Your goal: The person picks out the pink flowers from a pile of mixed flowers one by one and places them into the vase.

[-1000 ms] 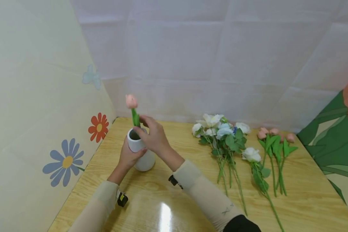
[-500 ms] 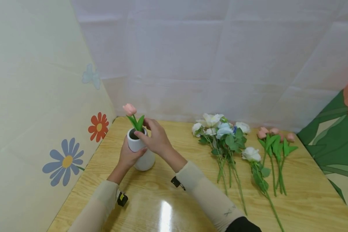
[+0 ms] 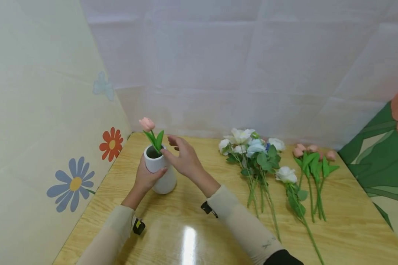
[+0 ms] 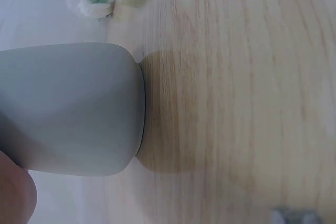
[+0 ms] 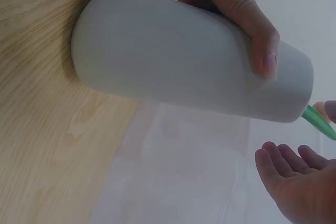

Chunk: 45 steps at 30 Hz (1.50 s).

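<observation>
A white vase (image 3: 165, 183) stands upright on the wooden table. My left hand (image 3: 145, 177) grips its neck, and in the right wrist view the left thumb (image 5: 262, 45) lies across the vase's side. One pink tulip (image 3: 147, 124) with green leaves leans left out of the vase's mouth, its lower stem hidden inside. Beside the rim, on the right, is my right hand (image 3: 187, 157), its fingers apart from each other and loosely extended with nothing held. The right wrist view shows those fingers (image 5: 283, 163) just off the green leaf (image 5: 317, 121).
White and pale blue flowers (image 3: 255, 148) lie in a bunch right of the vase. A single white rose (image 3: 286, 175) lies nearer, and several pink tulips (image 3: 313, 163) lie farther right. Fabric backdrops (image 3: 199, 73) border the table's back and sides.
The tulip has gone lower into the vase and now leans left with its leaves spread. My right hand has let go of it and drawn back rightward; my left hand stays on the vase.
</observation>
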Available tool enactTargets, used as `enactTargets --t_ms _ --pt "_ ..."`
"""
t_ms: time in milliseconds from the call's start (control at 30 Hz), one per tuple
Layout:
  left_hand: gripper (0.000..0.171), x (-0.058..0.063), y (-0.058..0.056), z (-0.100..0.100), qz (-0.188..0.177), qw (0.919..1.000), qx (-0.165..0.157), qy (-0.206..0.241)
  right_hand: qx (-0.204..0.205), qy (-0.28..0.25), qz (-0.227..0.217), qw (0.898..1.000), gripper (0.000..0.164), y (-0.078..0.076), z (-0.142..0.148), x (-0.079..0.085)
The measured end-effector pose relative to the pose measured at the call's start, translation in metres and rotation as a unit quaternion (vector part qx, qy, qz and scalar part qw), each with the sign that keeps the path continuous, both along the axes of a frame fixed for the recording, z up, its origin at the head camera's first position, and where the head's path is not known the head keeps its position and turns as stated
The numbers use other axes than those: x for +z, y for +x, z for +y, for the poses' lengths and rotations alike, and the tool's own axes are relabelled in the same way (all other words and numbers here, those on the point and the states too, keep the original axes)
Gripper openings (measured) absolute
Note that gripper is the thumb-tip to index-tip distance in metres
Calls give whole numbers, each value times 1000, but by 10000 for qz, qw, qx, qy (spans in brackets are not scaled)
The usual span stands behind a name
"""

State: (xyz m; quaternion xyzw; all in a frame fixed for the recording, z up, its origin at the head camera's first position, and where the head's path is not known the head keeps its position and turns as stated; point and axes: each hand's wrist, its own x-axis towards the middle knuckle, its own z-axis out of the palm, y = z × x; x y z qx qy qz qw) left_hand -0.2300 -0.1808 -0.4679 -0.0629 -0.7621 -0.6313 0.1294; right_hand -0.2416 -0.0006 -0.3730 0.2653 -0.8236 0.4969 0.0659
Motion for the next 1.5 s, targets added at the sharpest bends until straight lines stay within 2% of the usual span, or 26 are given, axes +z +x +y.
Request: enactTargets --t_ms 200,400,733,1100,1500 --pt "88 2 1 0 59 9999 84 72 -20 -77 -3 10000 53 0 15 1" --pt "88 1 1 1 82 9999 104 68 -178 166 -121 9996 50 3 31 2" --pt "86 2 3 2 -26 9998 181 75 -384 444 -250 9980 48 5 61 -6" --pt "86 4 5 3 89 9997 224 73 -565 551 -410 9960 46 7 88 -11" --pt "85 2 4 3 -14 9998 201 39 -842 643 -388 9936 44 11 115 -13"
